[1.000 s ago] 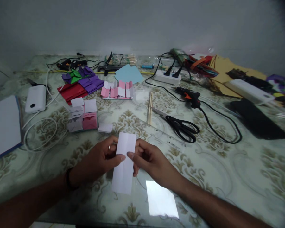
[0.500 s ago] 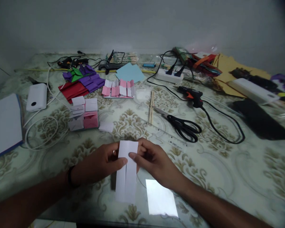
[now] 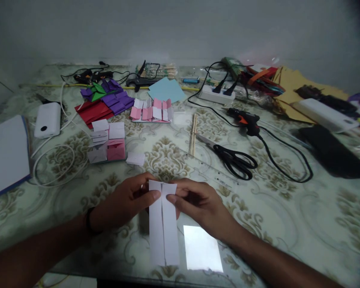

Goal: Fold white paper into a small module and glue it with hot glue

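Between my hands is a folded white paper [image 3: 156,236], its two long flaps meeting at a slit down the middle. My left hand [image 3: 132,198] pinches its upper left part, thumb on the front and fingers behind. On the upper right, my right hand [image 3: 198,198] grips it the same way, with the thumb on the right flap. The fingers behind the sheet are partly hidden. A bright white square [image 3: 202,249] shows on the tabletop below my right hand. Ahead of my hands are a small folded white paper [image 3: 135,158] and a block of folded pink and white papers [image 3: 116,149].
Black-handled scissors [image 3: 235,160] lie by thin sticks [image 3: 193,136] and a clear ruler [image 3: 210,170]. A glue gun [image 3: 247,122], a power strip [image 3: 217,95] and a black phone [image 3: 333,152] are on the right. A white power bank [image 3: 48,120] with a looped cable stands left.
The paper's slit now runs open to the top edge, where before it was closed near the top. The sheet reaches slightly lower, and both hands still hold it.
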`<state>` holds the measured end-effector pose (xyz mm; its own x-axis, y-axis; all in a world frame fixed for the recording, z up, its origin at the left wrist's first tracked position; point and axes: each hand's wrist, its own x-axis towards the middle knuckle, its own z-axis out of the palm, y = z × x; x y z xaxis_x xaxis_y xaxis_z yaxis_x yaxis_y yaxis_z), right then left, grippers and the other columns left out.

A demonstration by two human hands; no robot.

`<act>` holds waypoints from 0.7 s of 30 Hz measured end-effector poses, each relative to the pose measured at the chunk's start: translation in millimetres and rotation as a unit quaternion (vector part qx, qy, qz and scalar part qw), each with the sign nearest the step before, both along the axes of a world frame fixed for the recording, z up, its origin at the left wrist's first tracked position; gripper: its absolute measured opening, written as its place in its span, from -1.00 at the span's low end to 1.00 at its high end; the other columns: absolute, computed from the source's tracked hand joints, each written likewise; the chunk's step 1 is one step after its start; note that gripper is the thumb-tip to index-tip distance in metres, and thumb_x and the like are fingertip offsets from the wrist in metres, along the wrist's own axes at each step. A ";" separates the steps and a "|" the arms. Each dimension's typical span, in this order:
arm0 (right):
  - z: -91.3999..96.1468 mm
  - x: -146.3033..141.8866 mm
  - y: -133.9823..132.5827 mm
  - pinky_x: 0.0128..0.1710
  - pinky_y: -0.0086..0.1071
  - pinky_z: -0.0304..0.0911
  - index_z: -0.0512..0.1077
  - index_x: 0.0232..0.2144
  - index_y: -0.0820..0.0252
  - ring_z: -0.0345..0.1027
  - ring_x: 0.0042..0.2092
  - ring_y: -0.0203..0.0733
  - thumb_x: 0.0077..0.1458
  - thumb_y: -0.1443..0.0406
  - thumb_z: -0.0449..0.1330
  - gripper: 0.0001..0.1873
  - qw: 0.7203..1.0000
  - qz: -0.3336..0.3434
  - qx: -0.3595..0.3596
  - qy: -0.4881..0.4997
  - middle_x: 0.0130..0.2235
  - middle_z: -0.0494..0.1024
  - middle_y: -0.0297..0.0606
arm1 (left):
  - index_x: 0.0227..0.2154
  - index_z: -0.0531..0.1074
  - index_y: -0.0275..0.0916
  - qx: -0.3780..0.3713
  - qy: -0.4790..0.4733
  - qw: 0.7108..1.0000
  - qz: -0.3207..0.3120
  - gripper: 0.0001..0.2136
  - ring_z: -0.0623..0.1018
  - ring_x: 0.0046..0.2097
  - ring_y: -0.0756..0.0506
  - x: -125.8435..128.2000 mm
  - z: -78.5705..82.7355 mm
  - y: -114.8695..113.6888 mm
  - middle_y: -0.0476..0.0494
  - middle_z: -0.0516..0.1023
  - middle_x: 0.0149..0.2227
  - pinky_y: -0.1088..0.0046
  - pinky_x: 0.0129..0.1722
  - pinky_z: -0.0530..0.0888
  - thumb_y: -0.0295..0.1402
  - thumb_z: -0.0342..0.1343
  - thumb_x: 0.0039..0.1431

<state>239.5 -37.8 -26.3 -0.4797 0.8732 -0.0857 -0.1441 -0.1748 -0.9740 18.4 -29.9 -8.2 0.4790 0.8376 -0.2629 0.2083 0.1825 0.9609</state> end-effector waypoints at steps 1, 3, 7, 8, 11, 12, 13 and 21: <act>0.2 0.0 -0.1 -0.39 -0.45 0.32 0.54 -0.20 0.16 0.42 -0.47 -0.34 0.27 0.16 0.33 -0.81 1.000 0.000 0.001 0.000 -0.47 0.55 -0.39 | -0.31 0.41 -0.24 0.012 0.006 1.000 0.003 -0.78 0.38 -0.41 0.01 -0.6 0.1 -0.1 0.04 0.40 -0.43 0.53 -0.45 0.33 -0.18 0.14 0.32; 0.4 -0.4 -0.6 -0.41 -0.44 0.31 0.52 -0.20 0.16 0.43 -0.47 -0.32 0.25 0.13 0.35 -0.77 1.000 -0.001 0.001 -0.015 -0.48 0.54 -0.39 | -0.38 0.36 -0.25 0.031 0.026 0.999 0.008 -0.72 0.33 -0.42 0.02 -1.0 0.1 -0.9 0.05 0.34 -0.45 0.52 -0.46 0.28 -0.14 0.14 0.33; 0.1 -1.8 -2.4 -0.43 -0.42 0.28 0.44 -0.18 0.16 0.44 -0.47 -0.27 0.28 0.09 0.31 -0.72 0.999 0.006 -0.009 -0.054 -0.50 0.56 -0.38 | -0.42 0.31 -0.23 0.031 0.052 0.998 0.004 -0.73 0.27 -0.46 0.05 1.1 -0.2 -2.5 0.10 0.30 -0.50 0.54 -0.48 0.21 -0.19 0.17 0.31; 0.0 -2.1 -2.7 -0.43 -0.41 0.28 0.43 -0.18 0.16 0.45 -0.47 -0.26 0.29 0.09 0.30 -0.73 0.998 0.006 -0.008 -0.059 -0.50 0.56 -0.37 | -0.42 0.30 -0.22 0.022 0.052 0.998 0.003 -0.74 0.27 -0.47 0.05 1.8 -0.3 -2.7 0.11 0.31 -0.51 0.55 -0.49 0.20 -0.21 0.18 0.30; -0.2 -2.5 -3.0 -0.41 -0.40 0.27 0.42 -0.19 0.15 0.45 -0.46 -0.25 0.32 0.11 0.26 -0.76 0.997 0.009 0.007 -0.070 -0.50 0.60 -0.35 | -0.40 0.30 -0.21 -0.007 0.029 1.000 0.008 -0.78 0.31 -0.48 0.05 2.9 -0.7 -2.8 0.11 0.35 -0.51 0.56 -0.51 0.20 -0.27 0.19 0.28; -0.3 -2.5 -3.0 -0.40 -0.40 0.27 0.42 -0.19 0.15 0.45 -0.46 -0.26 0.33 0.12 0.26 -0.77 0.997 0.009 0.014 -0.073 -0.50 0.60 -0.35 | -0.39 0.32 -0.21 -0.013 0.017 1.000 0.009 -0.80 0.33 -0.48 0.05 2.8 -0.9 -2.8 0.10 0.37 -0.50 0.56 -0.51 0.22 -0.28 0.20 0.27; -0.3 -2.5 -3.0 -0.40 -0.41 0.27 0.43 -0.19 0.15 0.45 -0.46 -0.27 0.34 0.13 0.25 -0.79 0.997 0.007 0.022 -0.073 -0.51 0.61 -0.35 | -0.36 0.35 -0.22 -0.018 0.006 1.000 0.009 -0.83 0.36 -0.47 0.05 2.6 -1.1 -2.8 0.10 0.39 -0.49 0.56 -0.50 0.24 -0.28 0.20 0.27; 1.6 0.5 -3.8 -0.42 -0.47 0.33 0.62 -0.13 0.11 0.50 -0.51 -0.32 0.33 0.29 0.27 -0.87 0.995 -0.018 0.096 -0.023 -0.52 0.62 -0.37 | -0.27 0.58 -0.26 0.043 -0.052 0.998 0.015 -0.90 0.48 -0.37 0.01 -1.5 -2.0 -0.6 -0.01 0.55 -0.39 0.54 -0.37 0.39 -0.35 0.21 0.25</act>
